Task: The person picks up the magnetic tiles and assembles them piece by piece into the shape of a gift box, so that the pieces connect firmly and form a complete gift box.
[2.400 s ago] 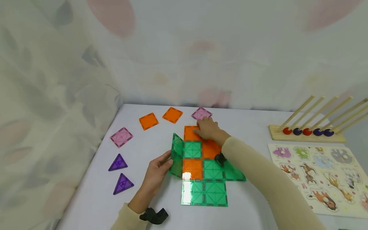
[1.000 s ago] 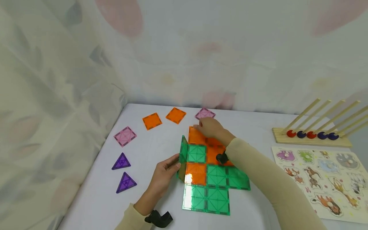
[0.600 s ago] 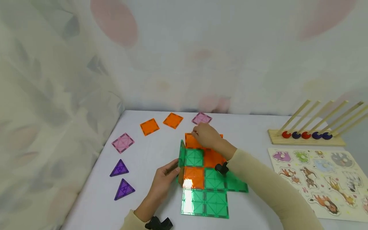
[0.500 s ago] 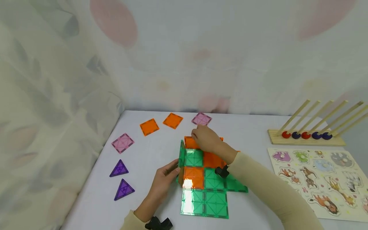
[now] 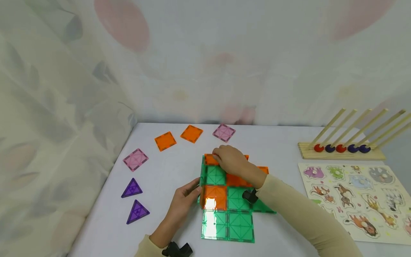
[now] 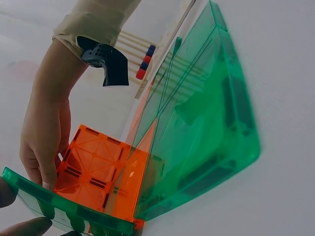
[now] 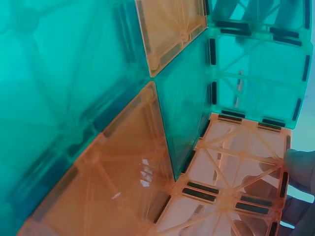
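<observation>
Translucent magnetic tiles lie joined on the table; a green tile (image 5: 240,226) is at the near side. My left hand (image 5: 181,201) has its fingers against the outer side of an upright green tile wall (image 6: 74,214) on the left. At the back, my right hand (image 5: 232,160) holds the row of orange tiles (image 6: 91,157) by its raised edge. That row stands tilted up from the table, beside the green wall. In the right wrist view, right-hand fingers (image 7: 301,164) curl at the edge of these orange tiles, some showing through them.
Loose orange tiles (image 5: 191,134), pink tiles (image 5: 136,159) and purple triangles (image 5: 137,212) lie to the left and back. On the right are a wooden bead stand (image 5: 341,153) and an animal puzzle board (image 5: 356,200). A cloth backdrop (image 5: 199,71) hangs behind the table.
My right hand has drawn back toward me, and the orange row has tipped up from flat. The green wall on the left has swung to the right and is more upright.
</observation>
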### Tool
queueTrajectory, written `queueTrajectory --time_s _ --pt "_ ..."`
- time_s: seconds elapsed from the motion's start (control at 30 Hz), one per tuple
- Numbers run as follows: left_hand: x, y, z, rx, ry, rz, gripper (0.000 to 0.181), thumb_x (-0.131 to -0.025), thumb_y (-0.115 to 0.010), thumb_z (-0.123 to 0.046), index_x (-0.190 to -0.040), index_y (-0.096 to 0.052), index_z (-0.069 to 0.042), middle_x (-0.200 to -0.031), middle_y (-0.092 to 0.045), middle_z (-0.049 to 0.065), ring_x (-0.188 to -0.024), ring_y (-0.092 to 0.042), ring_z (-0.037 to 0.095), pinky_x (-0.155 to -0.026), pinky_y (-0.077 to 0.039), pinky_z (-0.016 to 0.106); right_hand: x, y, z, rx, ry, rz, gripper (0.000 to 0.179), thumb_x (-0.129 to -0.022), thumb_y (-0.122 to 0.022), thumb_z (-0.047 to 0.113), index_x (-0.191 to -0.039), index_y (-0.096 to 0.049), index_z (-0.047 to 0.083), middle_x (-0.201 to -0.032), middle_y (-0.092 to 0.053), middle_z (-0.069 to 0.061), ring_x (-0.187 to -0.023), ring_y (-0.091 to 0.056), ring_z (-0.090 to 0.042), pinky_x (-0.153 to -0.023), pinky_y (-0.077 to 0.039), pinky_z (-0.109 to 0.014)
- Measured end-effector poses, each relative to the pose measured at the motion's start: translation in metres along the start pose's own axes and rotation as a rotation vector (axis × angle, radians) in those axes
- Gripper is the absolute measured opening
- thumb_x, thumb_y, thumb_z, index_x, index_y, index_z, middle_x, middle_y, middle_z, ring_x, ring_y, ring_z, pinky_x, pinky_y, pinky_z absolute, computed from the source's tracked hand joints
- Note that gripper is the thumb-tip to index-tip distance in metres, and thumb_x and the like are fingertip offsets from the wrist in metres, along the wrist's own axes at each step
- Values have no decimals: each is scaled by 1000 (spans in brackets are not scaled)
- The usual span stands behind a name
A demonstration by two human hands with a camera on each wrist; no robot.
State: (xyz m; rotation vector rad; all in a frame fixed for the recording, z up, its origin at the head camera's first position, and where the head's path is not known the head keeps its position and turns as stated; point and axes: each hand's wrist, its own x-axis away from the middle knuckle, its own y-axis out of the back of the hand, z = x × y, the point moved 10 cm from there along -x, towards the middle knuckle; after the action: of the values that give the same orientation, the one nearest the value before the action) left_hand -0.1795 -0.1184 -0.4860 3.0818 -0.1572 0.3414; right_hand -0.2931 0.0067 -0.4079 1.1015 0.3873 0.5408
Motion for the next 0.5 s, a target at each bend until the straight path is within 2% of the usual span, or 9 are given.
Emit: queueTrajectory --time_s 0.3,0.5 --pt "-2 -1 -2 -2 3 -1 52 -95 -59 -30 -141 -48 -9 -148 -45 9 -140 -35 29 -111 -35 47 -3 6 5 38 74 -49 19 -100 -52 20 -100 -69 11 -83 -63 -1 -75 -56 -17 -72 -51 -33" --pt "-7 -2 -3 -9 9 -5 51 -96 -57 -31 -142 -47 -10 -149 -42 10 -141 -33 30 -111 -34 48 -8 8 3 41 66 -47 19 -99 -53 19 -100 -69 10 -85 -64 -3 -77 -57 -18 -72 -52 -34"
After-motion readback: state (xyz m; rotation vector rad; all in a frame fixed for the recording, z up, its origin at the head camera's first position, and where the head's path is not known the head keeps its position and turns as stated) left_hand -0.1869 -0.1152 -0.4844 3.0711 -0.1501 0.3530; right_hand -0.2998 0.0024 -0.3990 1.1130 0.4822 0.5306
